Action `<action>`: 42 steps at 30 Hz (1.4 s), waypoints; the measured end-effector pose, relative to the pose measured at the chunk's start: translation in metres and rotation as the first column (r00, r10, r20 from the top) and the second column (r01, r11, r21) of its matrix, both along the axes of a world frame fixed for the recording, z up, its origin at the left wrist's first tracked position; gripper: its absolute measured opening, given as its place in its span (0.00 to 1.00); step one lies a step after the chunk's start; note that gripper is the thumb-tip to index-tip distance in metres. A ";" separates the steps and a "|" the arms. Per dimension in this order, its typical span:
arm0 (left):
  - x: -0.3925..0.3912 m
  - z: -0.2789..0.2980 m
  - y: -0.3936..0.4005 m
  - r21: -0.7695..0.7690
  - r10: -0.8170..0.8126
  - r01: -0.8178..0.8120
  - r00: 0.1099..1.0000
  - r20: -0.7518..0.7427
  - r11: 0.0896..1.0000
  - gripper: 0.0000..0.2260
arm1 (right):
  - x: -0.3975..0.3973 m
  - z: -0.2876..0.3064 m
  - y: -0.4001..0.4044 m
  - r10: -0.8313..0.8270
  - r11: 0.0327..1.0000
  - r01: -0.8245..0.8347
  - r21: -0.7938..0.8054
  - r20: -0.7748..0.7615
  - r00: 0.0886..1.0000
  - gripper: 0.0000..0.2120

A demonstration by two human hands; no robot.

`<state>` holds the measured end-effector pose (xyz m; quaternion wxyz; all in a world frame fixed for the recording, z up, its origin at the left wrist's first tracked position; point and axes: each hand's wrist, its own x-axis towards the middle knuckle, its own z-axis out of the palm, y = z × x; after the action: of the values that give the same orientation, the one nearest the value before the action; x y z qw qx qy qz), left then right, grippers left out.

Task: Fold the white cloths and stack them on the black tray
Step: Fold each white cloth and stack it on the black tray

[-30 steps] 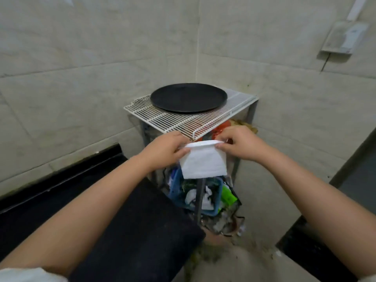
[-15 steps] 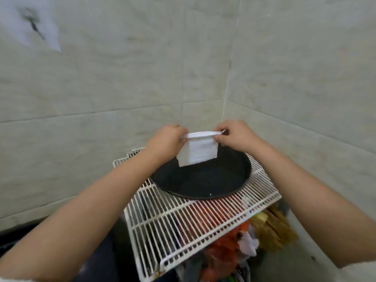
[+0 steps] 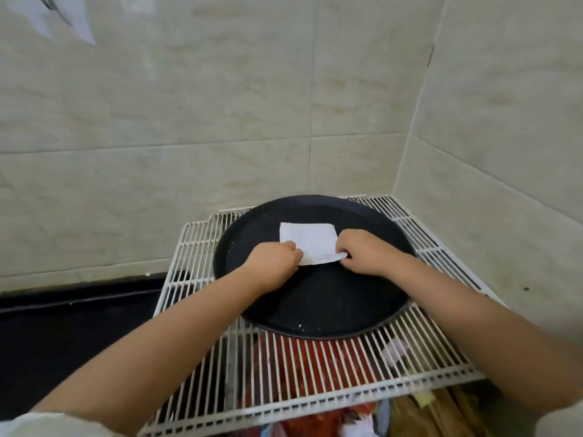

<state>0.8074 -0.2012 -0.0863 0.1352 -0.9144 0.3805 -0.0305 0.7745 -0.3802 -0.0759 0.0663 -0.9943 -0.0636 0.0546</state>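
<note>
Folded white cloth [image 3: 307, 239] lies square and flat on black tray [image 3: 315, 304].

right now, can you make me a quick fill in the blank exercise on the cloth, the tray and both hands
1. The folded white cloth lies on the round ____ tray.
2. The tray sits on a white ____ rack.
3. The left hand and right hand each pinch the cloth's ____ edge.
4. The number of cloths on the tray is ____.

Missing words: black; wire; near; one
</note>
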 end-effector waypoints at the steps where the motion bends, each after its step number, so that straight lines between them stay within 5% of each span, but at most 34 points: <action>1: -0.002 0.001 0.001 -0.004 0.004 -0.004 1.000 -0.005 1.000 0.13 | 0.000 -0.001 -0.001 0.020 1.000 -0.020 -0.020 -0.016 1.000 0.07; 6: -0.020 0.002 0.011 -0.085 0.037 -0.045 0.995 -0.096 0.995 0.17 | -0.005 0.001 0.002 0.006 0.984 -0.026 -0.177 -0.112 0.994 0.07; 9: -0.025 0.014 0.035 -0.146 0.139 -0.145 0.989 -0.052 0.979 0.15 | -0.010 0.018 0.030 0.005 0.970 -0.015 -0.241 -0.042 0.999 0.12; 16: -0.057 0.036 0.208 -0.262 0.499 -0.494 0.865 -0.054 0.829 0.16 | -0.016 0.040 0.203 0.247 0.966 -0.234 -0.114 0.125 0.961 0.15; 22: -0.164 0.033 0.430 -0.372 0.767 -0.704 0.641 0.034 0.605 0.20 | -0.061 0.034 0.429 0.450 0.880 -0.475 0.027 0.275 0.849 0.23; 29: -0.308 0.029 0.641 -0.396 0.968 -0.888 0.250 0.013 0.234 0.22 | -0.149 0.023 0.674 0.683 0.653 -0.750 0.106 0.344 0.644 0.25; 34: -0.379 0.007 0.758 -0.382 0.998 -0.923 -0.023 -0.057 -0.043 0.21 | -0.189 0.004 0.822 0.815 0.492 -0.862 0.124 0.284 0.506 0.25; 42: -0.403 -0.019 0.945 -0.305 0.953 -0.903 -0.288 -0.096 -0.303 0.19 | -0.173 -0.025 1.040 0.901 0.365 -0.918 0.154 0.189 0.390 0.24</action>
<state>0.4041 0.7437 -0.1055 0.0205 -0.8502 -0.5238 -0.0476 0.6016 0.6602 -0.1009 0.1390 -0.7798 -0.6092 0.0382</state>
